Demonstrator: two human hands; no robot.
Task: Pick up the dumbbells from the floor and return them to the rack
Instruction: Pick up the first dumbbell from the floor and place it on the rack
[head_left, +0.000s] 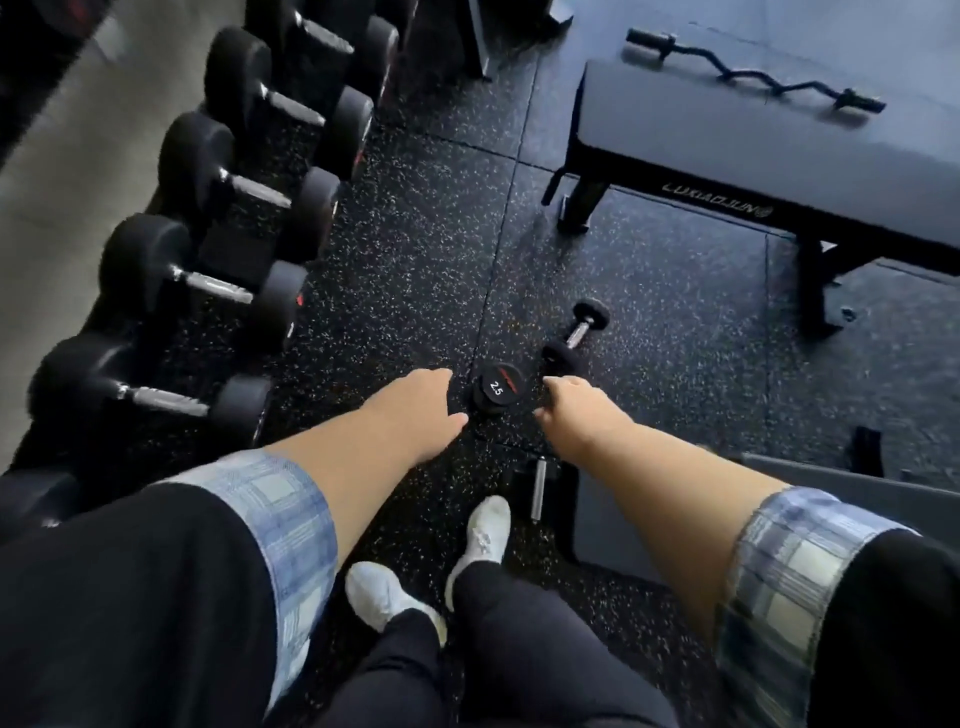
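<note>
A small black dumbbell marked 2.5 (494, 387) stands on end on the speckled rubber floor, between my two hands. Just beyond it to the right, a second small dumbbell (576, 332) lies on its side. My left hand (415, 410) hangs just left of the upright dumbbell, fingers pointing down, holding nothing. To the right of that dumbbell my right hand (576, 410) is lowered beside the near end of the lying one, and it is empty as well. The rack (228, 249) runs along the left with several larger black dumbbells on it.
A black flat bench (753, 156) stands at the right. A curl bar (753, 67) lies on the floor behind it. A second bench end with a chrome roller (540, 486) sits near my right foot. My feet in white socks (483, 530) are below.
</note>
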